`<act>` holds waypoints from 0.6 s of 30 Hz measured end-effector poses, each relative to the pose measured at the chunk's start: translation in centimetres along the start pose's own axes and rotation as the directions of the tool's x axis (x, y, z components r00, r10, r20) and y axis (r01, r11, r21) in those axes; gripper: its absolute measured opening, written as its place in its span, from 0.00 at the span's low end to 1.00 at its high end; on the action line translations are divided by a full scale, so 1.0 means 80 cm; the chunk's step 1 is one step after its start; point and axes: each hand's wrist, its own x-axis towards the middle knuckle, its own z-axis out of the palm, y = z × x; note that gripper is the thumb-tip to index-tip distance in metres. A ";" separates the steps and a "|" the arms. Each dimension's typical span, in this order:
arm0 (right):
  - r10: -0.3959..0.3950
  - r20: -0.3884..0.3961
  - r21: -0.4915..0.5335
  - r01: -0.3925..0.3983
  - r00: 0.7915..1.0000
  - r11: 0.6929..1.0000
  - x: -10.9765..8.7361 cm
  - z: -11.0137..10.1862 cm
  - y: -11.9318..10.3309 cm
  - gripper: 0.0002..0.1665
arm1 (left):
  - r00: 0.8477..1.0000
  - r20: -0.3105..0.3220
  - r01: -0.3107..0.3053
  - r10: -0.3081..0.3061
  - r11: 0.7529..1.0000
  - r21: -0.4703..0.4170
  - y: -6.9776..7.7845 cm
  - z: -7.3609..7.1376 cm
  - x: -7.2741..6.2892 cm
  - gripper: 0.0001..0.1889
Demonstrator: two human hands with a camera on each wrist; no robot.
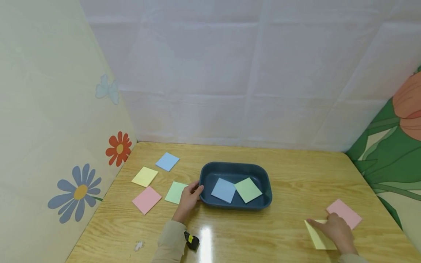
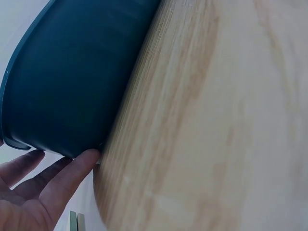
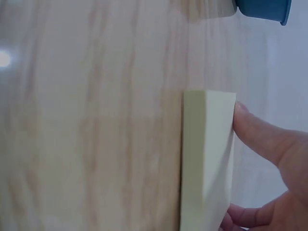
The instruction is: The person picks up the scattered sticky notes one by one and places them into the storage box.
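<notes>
My left hand [image 2: 33, 197] is at the lower left, fingers reaching up so the tips touch the end of the dark teal bin [image 2: 72, 82]. The bin takes up the upper left, its side wall towards me. Wood-grained table [image 2: 202, 120] fills the right. Below my fingers stand two pale strips [image 2: 73, 221], side by side, cut off by the bottom edge

Left hand [image 1: 189, 201] — gripping, angled forward, right hand [image 1: 338, 231] — pinching, well apart
</notes>
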 end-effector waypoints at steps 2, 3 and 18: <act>0.005 0.012 0.005 -0.005 1.000 1.000 -0.001 0.000 0.000 0.58 | 1.000 0.000 0.004 -0.004 1.000 -0.001 0.000 0.000 0.000 0.27; 0.003 0.013 0.003 -0.003 1.000 1.000 -0.001 0.000 0.001 0.57 | 1.000 -0.001 0.007 -0.007 1.000 -0.001 0.000 0.000 0.000 0.27; 0.013 0.014 0.015 -0.013 1.000 1.000 0.000 0.003 0.005 0.59 | 1.000 0.004 -0.015 0.015 1.000 0.008 -0.001 -0.001 -0.003 0.27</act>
